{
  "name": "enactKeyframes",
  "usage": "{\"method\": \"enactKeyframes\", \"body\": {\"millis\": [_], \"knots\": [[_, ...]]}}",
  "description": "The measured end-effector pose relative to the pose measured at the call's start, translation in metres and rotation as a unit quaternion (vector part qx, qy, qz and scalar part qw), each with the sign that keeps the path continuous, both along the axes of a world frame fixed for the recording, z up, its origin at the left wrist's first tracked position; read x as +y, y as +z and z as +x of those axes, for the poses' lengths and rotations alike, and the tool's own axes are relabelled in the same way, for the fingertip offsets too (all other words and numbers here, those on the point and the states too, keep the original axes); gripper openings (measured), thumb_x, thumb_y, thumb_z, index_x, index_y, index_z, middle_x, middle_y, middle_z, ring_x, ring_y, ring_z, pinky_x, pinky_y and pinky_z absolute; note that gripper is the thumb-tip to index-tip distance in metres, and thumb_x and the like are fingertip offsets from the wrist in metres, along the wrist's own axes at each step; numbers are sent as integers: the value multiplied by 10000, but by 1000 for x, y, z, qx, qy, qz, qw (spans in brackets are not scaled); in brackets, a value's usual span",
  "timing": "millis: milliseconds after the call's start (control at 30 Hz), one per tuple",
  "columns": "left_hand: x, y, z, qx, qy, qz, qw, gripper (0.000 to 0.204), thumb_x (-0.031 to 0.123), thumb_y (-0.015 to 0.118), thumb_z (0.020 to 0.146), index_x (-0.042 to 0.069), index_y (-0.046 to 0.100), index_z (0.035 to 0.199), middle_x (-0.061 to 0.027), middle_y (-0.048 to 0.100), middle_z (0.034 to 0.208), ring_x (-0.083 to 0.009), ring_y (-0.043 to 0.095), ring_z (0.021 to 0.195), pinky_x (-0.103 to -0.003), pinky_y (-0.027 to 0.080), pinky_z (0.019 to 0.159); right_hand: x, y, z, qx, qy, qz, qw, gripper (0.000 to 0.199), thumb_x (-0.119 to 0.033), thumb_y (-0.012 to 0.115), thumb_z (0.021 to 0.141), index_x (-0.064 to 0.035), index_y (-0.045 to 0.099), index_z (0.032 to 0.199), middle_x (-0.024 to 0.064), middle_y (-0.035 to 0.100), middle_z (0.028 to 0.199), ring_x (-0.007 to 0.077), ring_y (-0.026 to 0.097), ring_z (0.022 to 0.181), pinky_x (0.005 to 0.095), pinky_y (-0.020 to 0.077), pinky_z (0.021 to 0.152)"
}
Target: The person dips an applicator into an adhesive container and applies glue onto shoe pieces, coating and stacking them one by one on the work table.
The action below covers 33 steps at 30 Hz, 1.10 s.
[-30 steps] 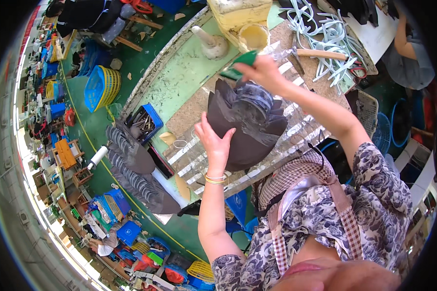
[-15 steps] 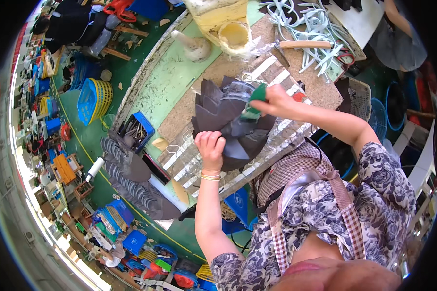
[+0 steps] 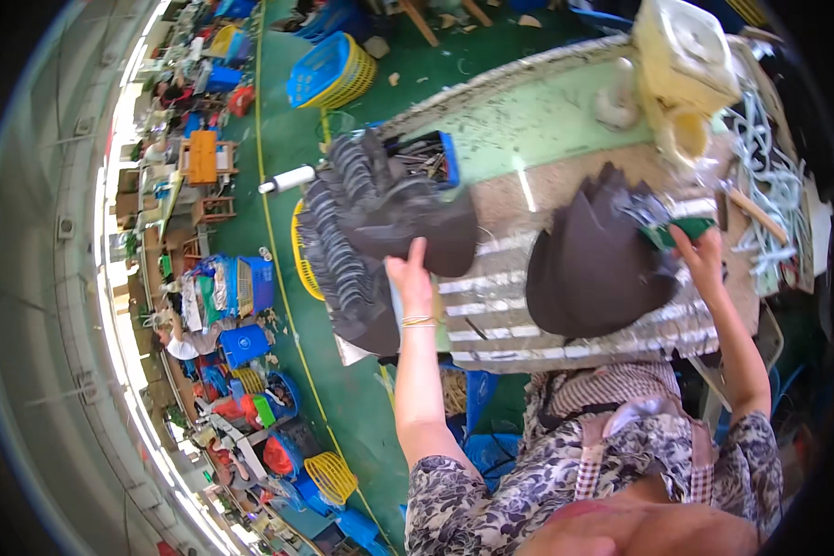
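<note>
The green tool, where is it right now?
In the head view, the green tool is right of centre, in the person's right hand, at the upper right side of the dark fanned stack, below the yellow container.

"First count?"
"One left hand, one right hand — two in all."
"Items nearby?"
"One green tool, one wooden handle, one yellowed jug, one tool tray, one white cylinder."
"And the dark pieces?"
"Several, overlapping — exact number cannot be told from this view."
</note>
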<state>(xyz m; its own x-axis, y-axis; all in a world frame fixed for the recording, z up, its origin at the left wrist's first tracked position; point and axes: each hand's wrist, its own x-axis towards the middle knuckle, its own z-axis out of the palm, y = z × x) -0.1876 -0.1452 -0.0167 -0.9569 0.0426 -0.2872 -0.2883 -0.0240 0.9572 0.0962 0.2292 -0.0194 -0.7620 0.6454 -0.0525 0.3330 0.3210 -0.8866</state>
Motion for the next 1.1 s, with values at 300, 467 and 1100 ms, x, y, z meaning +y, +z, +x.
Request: {"method": "enactKeyframes", "body": {"millis": [300, 467, 1100], "knots": [[-105, -72, -143, 111, 116, -201, 966, 656, 58, 800, 599, -73, 456, 1142, -158, 551, 1102, -248, 542, 982, -351, 418, 907, -8, 30, -16, 17, -73, -61, 995, 166, -148, 613, 847, 17, 609, 843, 20, 586, 664, 79, 532, 521, 212, 396, 461], [-42, -48, -118, 200, 149, -731, 635, 927, 323, 801, 595, -81, 293, 1256, -270, 453, 1123, -425, 433, 1043, -526, 323, 901, 90, 23, -46, 22, -135, 82, 987, 183, -199, 643, 825, -17, 649, 804, 14, 613, 640, 56, 488, 562, 236, 408, 513], [218, -12, 164, 350, -374, -462, 724, 818, 368, 706, 728, 22, 298, 1347, -240, 292, 1335, -402, 316, 1180, -476, 260, 993, 117, -5, -25, 45, 25, -449, 892, 388, -353, 676, 793, -18, 582, 966, 77, 654, 857, 108, 637, 674, 197, 516, 607]]}}
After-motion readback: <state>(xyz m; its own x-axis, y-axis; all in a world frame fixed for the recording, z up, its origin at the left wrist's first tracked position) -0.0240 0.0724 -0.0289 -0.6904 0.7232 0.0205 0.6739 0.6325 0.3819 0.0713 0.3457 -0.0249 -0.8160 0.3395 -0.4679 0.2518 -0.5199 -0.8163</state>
